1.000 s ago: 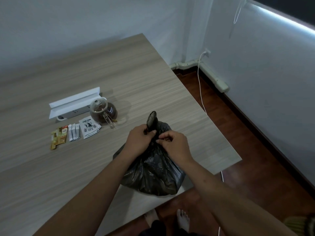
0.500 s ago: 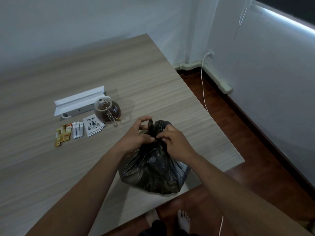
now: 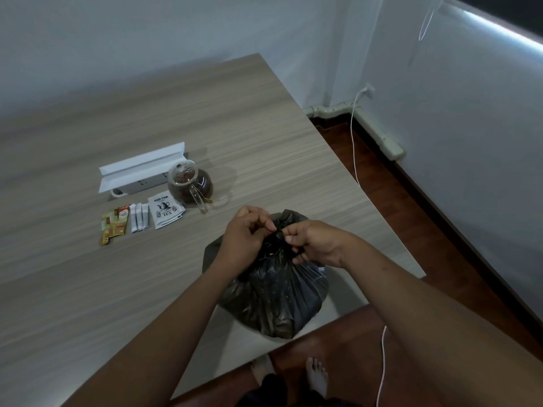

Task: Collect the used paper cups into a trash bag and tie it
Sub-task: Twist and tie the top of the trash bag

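Wood-grain surface (image 3: 123,289) across the left and centre of the frame, its corner edge running down the right-centre; dark wood floor (image 3: 411,218) beyond it at right.

Black bag (image 3: 276,298) bulging at lower centre, sitting on the near edge of the surface, its gathered neck pulled up to a small dark knot (image 3: 279,235) right between the two hands. Contents hidden by the plastic.

Left hand (image 3: 245,240) just left of the knot, above the bag's upper left shoulder, fingers curled and thumb and fingertips pinching the bag's neck. Right hand (image 3: 316,245) just right of the knot, fingers curled in, pinching the same twisted plastic from the other side. Both hands touching the bag, nearly meeting over it.

Upper left of the bag, well apart from the hands: white box (image 3: 141,171), with a glass teapot (image 3: 191,183) of dark tea beside its right end. Below those, a white tea sachet (image 3: 166,212), then white stick packets (image 3: 139,217), then orange and brown packets (image 3: 114,226) at the far left of the row.

White cable (image 3: 354,148) hanging from a wall socket at upper right. Bare foot (image 3: 316,376) on the floor at bottom centre.
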Tool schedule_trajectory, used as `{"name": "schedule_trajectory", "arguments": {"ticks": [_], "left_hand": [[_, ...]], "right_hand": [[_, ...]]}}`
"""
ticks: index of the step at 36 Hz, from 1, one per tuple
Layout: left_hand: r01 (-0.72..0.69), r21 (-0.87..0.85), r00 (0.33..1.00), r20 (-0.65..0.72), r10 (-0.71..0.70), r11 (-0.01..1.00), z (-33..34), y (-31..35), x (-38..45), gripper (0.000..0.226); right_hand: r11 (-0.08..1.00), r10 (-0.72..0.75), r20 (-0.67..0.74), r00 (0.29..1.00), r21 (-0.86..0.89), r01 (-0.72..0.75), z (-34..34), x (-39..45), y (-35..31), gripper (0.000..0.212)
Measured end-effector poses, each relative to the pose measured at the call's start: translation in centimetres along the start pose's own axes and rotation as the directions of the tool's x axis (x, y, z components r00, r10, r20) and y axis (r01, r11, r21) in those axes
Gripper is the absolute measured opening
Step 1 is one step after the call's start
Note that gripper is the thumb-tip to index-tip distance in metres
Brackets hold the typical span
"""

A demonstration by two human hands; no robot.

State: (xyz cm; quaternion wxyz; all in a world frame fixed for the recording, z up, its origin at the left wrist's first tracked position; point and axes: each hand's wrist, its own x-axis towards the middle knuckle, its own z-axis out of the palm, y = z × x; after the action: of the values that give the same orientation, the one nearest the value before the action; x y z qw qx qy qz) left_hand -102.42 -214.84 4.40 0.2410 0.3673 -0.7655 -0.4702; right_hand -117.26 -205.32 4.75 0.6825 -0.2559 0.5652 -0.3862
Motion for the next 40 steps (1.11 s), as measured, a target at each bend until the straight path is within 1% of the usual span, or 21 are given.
{"name": "schedule_trajectory", "arguments": {"ticks": [3, 5, 9, 11, 12, 15, 17, 21, 24, 26, 29, 31, 34, 40], "left_hand": [[-0.033, 0.038, 0.999, -0.018, 0.033, 0.999, 0.1, -0.2, -0.2, 0.030], [-0.069, 0.057, 0.997, -0.027, 0.071, 0.996, 0.0, 0.0, -0.5, 0.025], [-0.181, 0.099, 0.981, -0.058, 0.187, 0.978, -0.5, 0.4, -1.9, 0.021], [-0.252, 0.114, 0.966, -0.031, 0.257, 0.961, -0.9, 0.4, -2.8, 0.015], [-0.283, 0.130, 0.958, -0.012, 0.287, 0.950, -1.0, 0.4, -3.1, 0.017], [-0.340, 0.187, 0.940, 0.056, 0.336, 0.922, -1.0, 0.3, -3.1, 0.031], [-0.374, 0.241, 0.928, 0.098, 0.360, 0.896, -1.0, 0.1, -2.8, 0.028], [-0.414, 0.311, 0.910, 0.154, 0.385, 0.855, -1.3, -0.1, -2.1, 0.018], [-0.420, 0.329, 0.907, 0.167, 0.386, 0.846, -1.9, -0.5, -1.7, 0.014], [-0.418, 0.350, 0.908, 0.181, 0.377, 0.838, -2.2, -0.9, -1.5, 0.014], [-0.378, 0.369, 0.926, 0.158, 0.343, 0.849, -2.6, -1.6, -1.4, 0.005], [-0.352, 0.380, 0.936, 0.138, 0.324, 0.855, -2.8, -1.9, -1.4, 0.003], [-0.348, 0.397, 0.938, 0.138, 0.319, 0.849, -3.1, -2.2, -1.5, 0.007], [-0.353, 0.395, 0.936, 0.143, 0.323, 0.848, -3.0, -2.2, -1.4, 0.011]], "right_hand": [[0.996, 0.027, 0.009, 1.000, 0.083, -0.028, 0.2, 0.1, 0.1, 0.033], [0.993, 0.030, 0.006, 1.000, 0.113, -0.030, 0.2, 0.2, 0.0, 0.032], [0.985, 0.037, -0.012, 0.999, 0.168, -0.035, 0.3, 0.3, 0.1, 0.030], [0.982, 0.039, -0.024, 0.999, 0.188, -0.034, 0.4, 0.3, 0.1, 0.030], [0.980, 0.040, -0.029, 0.999, 0.196, -0.033, 0.4, 0.3, 0.1, 0.029], [0.979, 0.044, -0.025, 0.999, 0.203, -0.038, 0.6, 0.2, 0.0, 0.027], [0.983, 0.047, -0.017, 0.999, 0.178, -0.043, 0.8, 0.3, 0.0, 0.028], [0.994, 0.044, -0.028, 0.999, 0.104, -0.041, 0.8, 0.2, -0.3, 0.026], [1.000, 0.013, -0.112, 0.994, 0.019, -0.011, 0.6, 0.2, -0.6, 0.024], [0.994, -0.025, -0.193, 0.981, -0.108, 0.005, 0.7, 0.1, -0.7, 0.023], [0.929, -0.132, -0.304, 0.944, -0.371, 0.010, 0.7, -0.1, -0.9, 0.021], [0.883, -0.191, -0.358, 0.914, -0.470, 0.001, 0.3, 0.0, -0.8, 0.021], [0.816, -0.254, -0.406, 0.878, -0.577, -0.030, -0.5, 0.1, -0.4, 0.021], [0.707, -0.340, -0.400, 0.851, -0.706, -0.049, -0.8, 0.7, 0.3, 0.022]]}}
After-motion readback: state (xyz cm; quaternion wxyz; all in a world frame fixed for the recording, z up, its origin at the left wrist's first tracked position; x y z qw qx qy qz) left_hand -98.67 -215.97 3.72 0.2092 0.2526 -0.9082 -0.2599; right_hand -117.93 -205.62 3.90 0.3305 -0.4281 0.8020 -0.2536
